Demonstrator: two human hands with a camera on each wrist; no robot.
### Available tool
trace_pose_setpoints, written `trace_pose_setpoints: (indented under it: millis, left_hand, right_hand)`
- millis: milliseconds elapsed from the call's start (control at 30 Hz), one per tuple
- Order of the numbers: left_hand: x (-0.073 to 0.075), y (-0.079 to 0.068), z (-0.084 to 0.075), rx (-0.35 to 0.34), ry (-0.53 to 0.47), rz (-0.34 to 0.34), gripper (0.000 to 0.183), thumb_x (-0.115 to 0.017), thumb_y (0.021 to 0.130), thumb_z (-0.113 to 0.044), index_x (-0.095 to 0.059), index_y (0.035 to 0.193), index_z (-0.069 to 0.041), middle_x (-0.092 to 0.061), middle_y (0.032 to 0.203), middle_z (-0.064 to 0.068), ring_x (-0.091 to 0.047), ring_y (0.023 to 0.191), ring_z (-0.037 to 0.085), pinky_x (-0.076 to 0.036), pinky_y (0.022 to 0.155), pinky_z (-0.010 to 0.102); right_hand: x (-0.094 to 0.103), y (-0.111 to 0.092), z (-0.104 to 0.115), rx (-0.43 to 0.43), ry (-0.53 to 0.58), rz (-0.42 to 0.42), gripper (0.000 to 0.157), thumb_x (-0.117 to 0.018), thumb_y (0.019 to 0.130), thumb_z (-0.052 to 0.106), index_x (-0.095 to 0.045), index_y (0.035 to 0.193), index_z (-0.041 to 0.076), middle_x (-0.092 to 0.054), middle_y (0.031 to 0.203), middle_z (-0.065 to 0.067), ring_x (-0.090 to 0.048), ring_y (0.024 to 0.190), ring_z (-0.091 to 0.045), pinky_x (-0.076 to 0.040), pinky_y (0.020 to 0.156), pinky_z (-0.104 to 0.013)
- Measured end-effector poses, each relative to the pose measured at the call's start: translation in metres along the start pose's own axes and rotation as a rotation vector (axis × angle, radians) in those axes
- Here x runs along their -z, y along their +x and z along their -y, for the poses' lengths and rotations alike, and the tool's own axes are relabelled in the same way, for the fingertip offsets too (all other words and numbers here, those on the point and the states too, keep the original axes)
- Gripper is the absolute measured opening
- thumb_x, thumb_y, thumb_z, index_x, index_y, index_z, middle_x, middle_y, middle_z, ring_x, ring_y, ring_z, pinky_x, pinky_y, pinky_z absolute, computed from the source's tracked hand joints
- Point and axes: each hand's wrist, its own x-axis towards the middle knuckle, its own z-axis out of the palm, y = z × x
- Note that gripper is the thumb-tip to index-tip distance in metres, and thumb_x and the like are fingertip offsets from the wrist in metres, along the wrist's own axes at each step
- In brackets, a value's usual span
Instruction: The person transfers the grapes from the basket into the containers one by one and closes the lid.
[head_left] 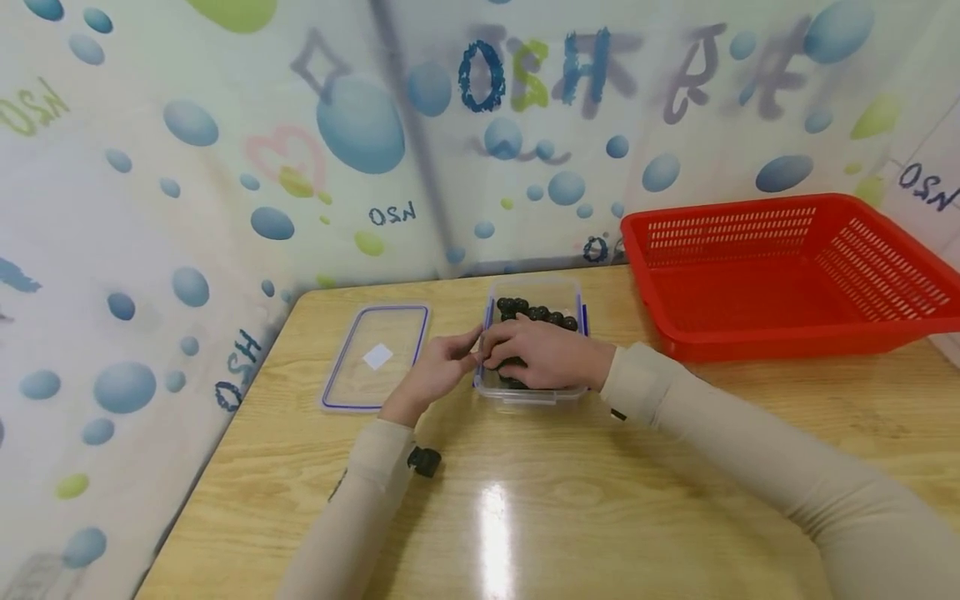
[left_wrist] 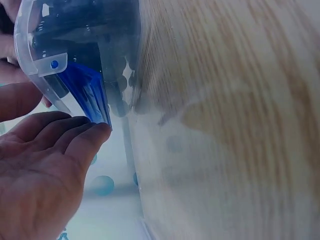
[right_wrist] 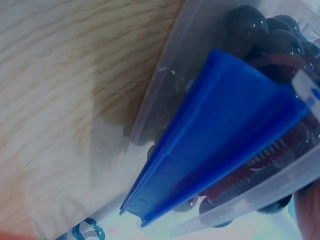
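A clear plastic container [head_left: 530,397] with blue side latches holds several dark, glossy balls [head_left: 555,318]. My left hand [head_left: 437,367] is at the container's left side. In the left wrist view its fingers lie extended, their tips against the hanging blue latch [left_wrist: 87,92]. My right hand [head_left: 543,352] reaches over the container from the right, fingers bent down among the balls near the left wall. Whether they pinch a ball is hidden. Another blue latch [right_wrist: 210,135] fills the middle of the right wrist view, with dark balls behind the wall.
The container's clear lid [head_left: 352,367], edged in blue with a white square on it, lies flat to the left. At the right stands a red slotted plastic basket [head_left: 720,342]. A patterned sheet [head_left: 480,208] rises behind the wooden table [head_left: 570,483].
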Motion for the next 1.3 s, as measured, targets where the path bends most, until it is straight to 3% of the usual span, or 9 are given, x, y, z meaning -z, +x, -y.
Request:
trace_pose_setpoints:
  millis: [100, 300, 533, 733, 967, 1067, 1200, 1267, 1300]
  left_hand:
    - [0.001, -0.001, 0.0, 0.004, -0.007, -0.011, 0.051, -0.055, 0.099, -0.007, -0.041, 0.148, -0.006, -0.049, 0.144, 0.013, -0.052, 0.126, 0.027, -0.045, 0.101, 0.044]
    - [0.001, -0.006, 0.0, 0.01, -0.018, -0.054, 0.05, -0.057, 0.098, -0.008, -0.044, 0.146, -0.005, -0.05, 0.142, 0.012, -0.05, 0.127, 0.027, -0.043, 0.103, 0.044]
    - [-0.001, -0.009, 0.001, 0.013, -0.074, -0.06, 0.048, -0.057, 0.099, -0.009, -0.045, 0.144, -0.002, -0.05, 0.143, 0.012, -0.048, 0.13, 0.027, -0.042, 0.104, 0.042]
    - [-0.004, -0.009, -0.003, -0.015, -0.089, -0.057, 0.047, -0.058, 0.098, -0.008, -0.047, 0.143, -0.001, -0.051, 0.141, 0.012, -0.05, 0.128, 0.024, -0.044, 0.102, 0.039]
    - [-0.005, -0.012, -0.003, -0.014, -0.03, -0.061, 0.049, -0.059, 0.098, -0.01, -0.046, 0.145, -0.004, -0.052, 0.14, 0.012, -0.056, 0.121, 0.026, -0.048, 0.098, 0.041]
    - [0.0, -0.015, -0.001, -0.025, -0.017, -0.059, 0.05, -0.057, 0.1, -0.014, -0.042, 0.148, -0.005, -0.048, 0.144, 0.013, -0.051, 0.126, 0.029, -0.044, 0.102, 0.042]
    - [0.018, -0.022, 0.003, -0.052, -0.01, -0.121, 0.05, -0.054, 0.103, -0.02, -0.04, 0.15, -0.009, -0.04, 0.15, 0.012, -0.048, 0.129, 0.033, -0.045, 0.101, 0.04]
    - [0.033, -0.027, 0.003, -0.043, 0.021, -0.186, 0.05, -0.053, 0.103, -0.023, -0.041, 0.15, -0.011, -0.04, 0.151, 0.012, -0.062, 0.108, 0.034, -0.053, 0.085, 0.04]
    - [0.042, -0.03, 0.004, -0.036, 0.044, -0.221, 0.05, -0.053, 0.104, -0.024, -0.041, 0.15, -0.012, -0.04, 0.151, 0.011, -0.061, 0.108, 0.034, -0.053, 0.085, 0.04]
  right_hand:
    - [0.001, 0.003, 0.0, 0.03, 0.012, 0.011, 0.019, -0.069, 0.093, 0.008, -0.075, 0.111, 0.008, -0.061, 0.122, 0.0, -0.054, 0.121, -0.018, -0.025, 0.11, -0.062]
    - [-0.001, 0.001, -0.006, 0.039, 0.002, 0.035, 0.033, -0.069, 0.094, 0.016, -0.067, 0.126, 0.006, -0.055, 0.137, -0.006, -0.051, 0.128, -0.023, -0.022, 0.115, -0.049]
    - [-0.006, -0.003, -0.013, 0.234, -0.098, -0.035, 0.032, -0.066, 0.096, 0.019, -0.068, 0.123, 0.002, -0.053, 0.138, -0.012, -0.046, 0.132, -0.026, -0.028, 0.112, -0.054]
    - [-0.004, -0.007, -0.015, 0.276, -0.129, -0.051, 0.032, -0.067, 0.095, 0.018, -0.067, 0.122, 0.002, -0.054, 0.136, -0.012, -0.048, 0.13, -0.025, -0.028, 0.111, -0.055]
    - [0.0, -0.008, -0.011, 0.224, -0.16, 0.013, 0.032, -0.065, 0.097, 0.021, -0.065, 0.125, 0.005, -0.05, 0.14, -0.009, -0.043, 0.135, -0.025, -0.027, 0.11, -0.059]
    - [0.001, -0.007, -0.007, 0.204, -0.2, 0.0, 0.034, -0.065, 0.096, 0.024, -0.066, 0.125, 0.006, -0.051, 0.141, -0.009, -0.041, 0.136, -0.027, -0.023, 0.111, -0.062]
    - [0.005, -0.001, 0.007, 0.157, -0.218, -0.087, 0.033, -0.063, 0.098, 0.025, -0.067, 0.125, 0.007, -0.054, 0.139, -0.01, -0.042, 0.135, -0.028, -0.02, 0.113, -0.06]
    - [0.009, 0.008, 0.02, 0.071, -0.196, -0.134, 0.033, -0.06, 0.099, 0.025, -0.065, 0.127, 0.007, -0.054, 0.138, -0.01, -0.046, 0.131, -0.027, -0.028, 0.112, -0.054]
    - [0.012, 0.015, 0.028, 0.007, -0.169, -0.15, 0.034, -0.058, 0.101, 0.025, -0.064, 0.129, 0.007, -0.054, 0.138, -0.01, -0.05, 0.127, -0.026, -0.034, 0.109, -0.051]
